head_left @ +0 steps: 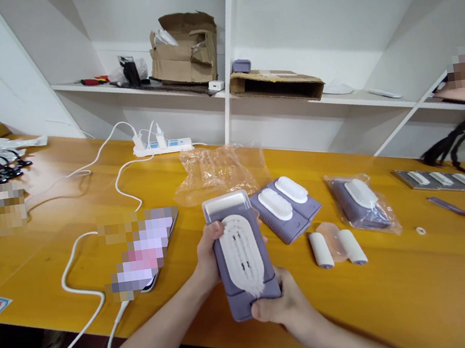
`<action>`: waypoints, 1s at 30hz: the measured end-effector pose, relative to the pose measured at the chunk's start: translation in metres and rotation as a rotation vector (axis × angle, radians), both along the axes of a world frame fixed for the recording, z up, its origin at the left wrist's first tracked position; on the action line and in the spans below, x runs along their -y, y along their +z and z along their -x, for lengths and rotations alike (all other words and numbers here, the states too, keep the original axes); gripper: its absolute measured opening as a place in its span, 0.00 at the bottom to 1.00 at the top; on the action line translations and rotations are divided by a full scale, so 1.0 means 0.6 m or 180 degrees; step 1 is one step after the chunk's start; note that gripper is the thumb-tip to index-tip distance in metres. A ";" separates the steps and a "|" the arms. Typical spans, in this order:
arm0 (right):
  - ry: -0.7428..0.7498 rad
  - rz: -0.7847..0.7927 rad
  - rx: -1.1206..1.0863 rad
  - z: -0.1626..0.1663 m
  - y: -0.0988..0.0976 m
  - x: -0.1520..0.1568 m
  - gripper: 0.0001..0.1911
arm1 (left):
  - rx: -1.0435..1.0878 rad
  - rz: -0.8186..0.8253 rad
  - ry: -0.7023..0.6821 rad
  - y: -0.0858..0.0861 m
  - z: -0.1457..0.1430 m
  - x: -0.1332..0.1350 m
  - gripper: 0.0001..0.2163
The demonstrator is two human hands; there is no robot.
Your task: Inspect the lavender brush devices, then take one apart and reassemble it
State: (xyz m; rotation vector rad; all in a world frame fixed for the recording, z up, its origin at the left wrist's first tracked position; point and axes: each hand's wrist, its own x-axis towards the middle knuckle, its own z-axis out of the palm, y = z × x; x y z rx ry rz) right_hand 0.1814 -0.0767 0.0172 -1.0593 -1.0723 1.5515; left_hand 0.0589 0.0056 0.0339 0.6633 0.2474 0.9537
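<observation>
A purple cleaning brush (223,266) with an oval pad of white bristles (242,249) is held up over the table's front edge. A clear cap over a white roller (225,202) forms its upper end. My left hand (209,252) is closed around its left side, thumb near the top of the bristles. At the lower right corner, my right hand (280,304) grips it, the thumb pressing on the bottom end. Just beyond lie two similar purple brushes (289,229) side by side. To their right are two white rollers (321,250) and a clear cap (334,239).
A bagged purple brush (362,202), a screwdriver (451,206), a small white ring (420,231) and a grey strip with white pieces (451,178) lie right. A phone (146,254) on a white cable lies left. Behind are a plastic bag (219,170) and a power strip (177,145).
</observation>
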 end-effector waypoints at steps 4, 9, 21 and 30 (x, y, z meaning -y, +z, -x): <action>0.0003 -0.0034 0.0003 0.002 -0.001 -0.001 0.17 | -0.0048 0.0081 0.0011 -0.006 0.000 0.000 0.21; -0.0238 0.0177 -0.0053 0.000 -0.014 -0.002 0.19 | 0.0029 0.0245 0.0104 -0.013 -0.010 -0.010 0.23; -0.0470 0.0131 0.0109 -0.005 -0.013 -0.006 0.23 | 0.0343 0.0864 -0.0716 -0.014 -0.014 0.003 0.37; -0.0135 -0.0475 0.0312 -0.007 0.007 -0.015 0.34 | 0.0408 0.0821 -0.0703 -0.014 -0.010 0.003 0.39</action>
